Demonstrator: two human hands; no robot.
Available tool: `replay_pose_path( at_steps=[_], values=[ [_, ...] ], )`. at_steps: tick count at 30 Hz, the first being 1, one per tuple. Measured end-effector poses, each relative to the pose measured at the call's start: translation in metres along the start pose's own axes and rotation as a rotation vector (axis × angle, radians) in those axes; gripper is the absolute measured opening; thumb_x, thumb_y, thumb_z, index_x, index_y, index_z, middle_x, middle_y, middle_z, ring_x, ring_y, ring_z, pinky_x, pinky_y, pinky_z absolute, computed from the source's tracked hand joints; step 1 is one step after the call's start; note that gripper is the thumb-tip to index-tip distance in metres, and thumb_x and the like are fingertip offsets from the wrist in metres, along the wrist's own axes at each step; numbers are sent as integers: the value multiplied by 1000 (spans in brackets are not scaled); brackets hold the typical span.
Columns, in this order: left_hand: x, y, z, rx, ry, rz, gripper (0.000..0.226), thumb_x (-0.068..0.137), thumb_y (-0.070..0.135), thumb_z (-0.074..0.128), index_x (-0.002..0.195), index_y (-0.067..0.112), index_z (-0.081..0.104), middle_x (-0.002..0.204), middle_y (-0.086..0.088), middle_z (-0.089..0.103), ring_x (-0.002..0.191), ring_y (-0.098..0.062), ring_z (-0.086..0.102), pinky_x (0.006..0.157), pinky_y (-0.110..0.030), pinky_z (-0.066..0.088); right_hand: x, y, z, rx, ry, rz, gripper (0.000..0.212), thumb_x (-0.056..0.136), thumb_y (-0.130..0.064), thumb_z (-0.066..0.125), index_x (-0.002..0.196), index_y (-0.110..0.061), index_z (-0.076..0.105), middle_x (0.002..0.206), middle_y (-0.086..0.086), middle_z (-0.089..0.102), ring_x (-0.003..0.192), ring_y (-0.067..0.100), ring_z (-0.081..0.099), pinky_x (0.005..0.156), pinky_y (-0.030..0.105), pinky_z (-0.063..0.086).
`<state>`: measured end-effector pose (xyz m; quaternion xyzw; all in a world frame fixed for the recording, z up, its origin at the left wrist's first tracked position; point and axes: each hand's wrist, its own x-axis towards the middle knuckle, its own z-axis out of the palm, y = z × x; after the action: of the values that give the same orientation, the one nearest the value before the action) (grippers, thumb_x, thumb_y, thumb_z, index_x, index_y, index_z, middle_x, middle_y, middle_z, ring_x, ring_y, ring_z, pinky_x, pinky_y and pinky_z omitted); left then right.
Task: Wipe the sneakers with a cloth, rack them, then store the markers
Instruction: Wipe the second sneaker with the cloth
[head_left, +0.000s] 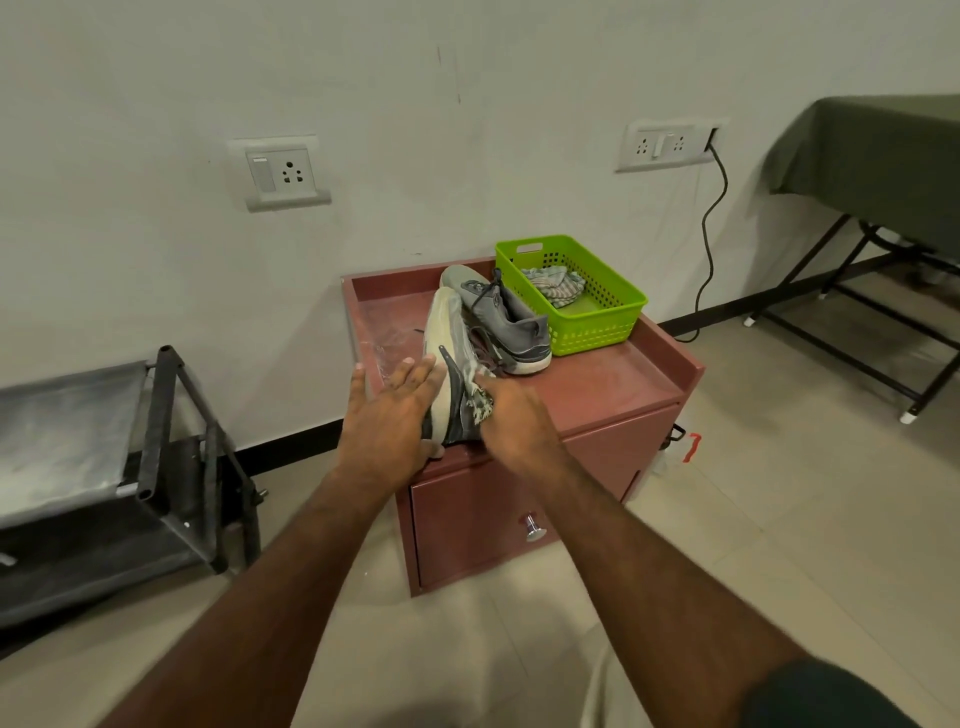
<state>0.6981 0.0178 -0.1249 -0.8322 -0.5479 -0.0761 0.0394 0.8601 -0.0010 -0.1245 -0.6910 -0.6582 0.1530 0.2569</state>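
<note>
A grey sneaker (451, 343) is tipped on its side on the red cabinet top (613, 379), its pale sole facing left. My left hand (387, 415) clasps its heel and sole. My right hand (511, 421) presses a small striped cloth (480, 397) against the sneaker's heel. The second grey sneaker (506, 322) stands upright just behind, beside a green basket (597, 332). No markers are visible.
The green basket holds another crumpled striped cloth (553, 286). A black shoe rack (156, 467) with a grey fabric shelf stands on the floor at left. The cabinet has a drawer with a metal knob (532, 527). A green-covered folding table (883, 171) is at right.
</note>
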Motion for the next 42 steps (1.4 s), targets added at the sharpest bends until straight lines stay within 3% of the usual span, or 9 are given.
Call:
replay_pose_path(
  at_steps=[2,6,15,20,25,28,34,39,42],
  values=[
    [0,0,1,-6,6,-3,106,83,53,72,159,31,2,167,11,4,154,-10,3,121,-57,-4,4,4,-10,-6,4,86,34,89,-9,53,117,-18,69,112,16,70,105,37,63,83,36,49],
    [3,-2,2,-15,0,-12,108,80,54,74,159,31,3,167,11,5,154,-10,3,120,-56,-5,-5,-4,-26,187,206,10,58,83,6,50,134,-19,62,126,7,68,117,24,61,97,24,46],
    [4,1,6,-17,13,5,111,80,47,77,160,28,2,168,9,4,154,-12,5,122,-54,-1,-7,11,-8,39,-145,112,33,82,-17,66,114,-16,62,112,9,69,107,31,62,86,33,50],
    [3,-2,7,-41,9,18,111,81,46,76,160,27,0,168,8,2,154,-12,3,123,-50,-4,-4,19,11,-52,-67,-11,84,55,-33,94,127,-18,52,121,5,63,113,27,58,95,35,48],
    [2,-14,3,-90,1,8,117,77,55,76,160,27,-2,168,7,1,154,-12,1,123,-52,-2,14,17,0,-40,-18,-61,56,55,-32,92,103,-21,66,100,3,71,93,25,66,78,31,53],
    [1,-22,-1,-214,76,15,127,67,59,82,159,30,0,167,9,1,154,-13,5,123,-55,1,20,14,-19,127,-10,-111,45,59,-26,92,99,-20,72,94,-2,73,88,17,67,76,26,49],
    [4,-19,-35,-457,224,177,116,58,45,94,150,35,22,167,7,11,152,-13,18,122,-56,8,8,10,-67,684,-159,-94,32,64,3,87,91,-5,73,78,10,73,71,22,68,67,46,60],
    [2,-8,-44,-589,401,80,101,54,45,92,138,31,38,138,3,54,120,-26,56,98,-52,49,-6,9,-93,1059,97,-39,37,72,5,82,106,6,69,81,19,72,56,20,66,45,22,46],
    [5,-10,-47,-609,468,-42,99,50,54,88,133,35,39,119,6,63,100,-25,62,85,-46,55,-2,6,-96,871,576,-84,31,82,-10,78,110,0,70,94,13,74,73,17,70,62,24,53]
  ],
)
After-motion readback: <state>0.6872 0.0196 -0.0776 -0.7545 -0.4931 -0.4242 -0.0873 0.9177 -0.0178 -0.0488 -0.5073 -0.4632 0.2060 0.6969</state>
